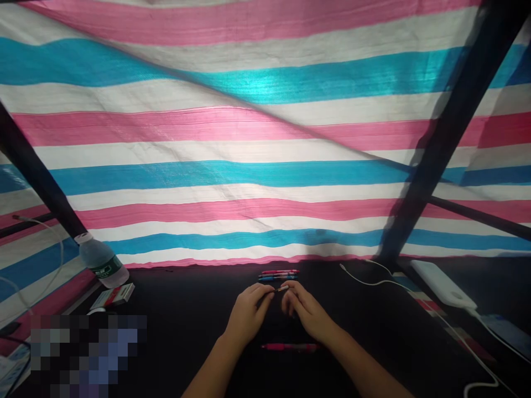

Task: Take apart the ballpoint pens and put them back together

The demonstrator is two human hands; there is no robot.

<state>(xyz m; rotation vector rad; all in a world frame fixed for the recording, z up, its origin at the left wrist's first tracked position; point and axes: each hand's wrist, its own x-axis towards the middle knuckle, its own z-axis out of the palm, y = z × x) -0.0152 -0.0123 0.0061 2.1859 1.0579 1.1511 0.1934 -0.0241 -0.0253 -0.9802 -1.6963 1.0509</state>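
My left hand (248, 312) and my right hand (310, 310) meet over the middle of the dark table. Between their fingertips is a slim pen-like stick (282, 289), dark with a pale part. Thumb and fingers of the left pinch its left end, while the right hand's fingers close on its right end. Just beyond the hands lie several pens side by side, among them a red pen (280, 272) and a blue pen (277, 277). Nearer to me, below the hands, a pinkish-red pen (289, 347) rests crosswise on the table.
At the left stand a water bottle (103, 261) and a small box (112, 297). On the right lies a white power bank (443, 284) with white cables (450, 326). Dark frame posts (443, 138) rise before a striped sheet (232, 171). A blurred patch covers the lower left.
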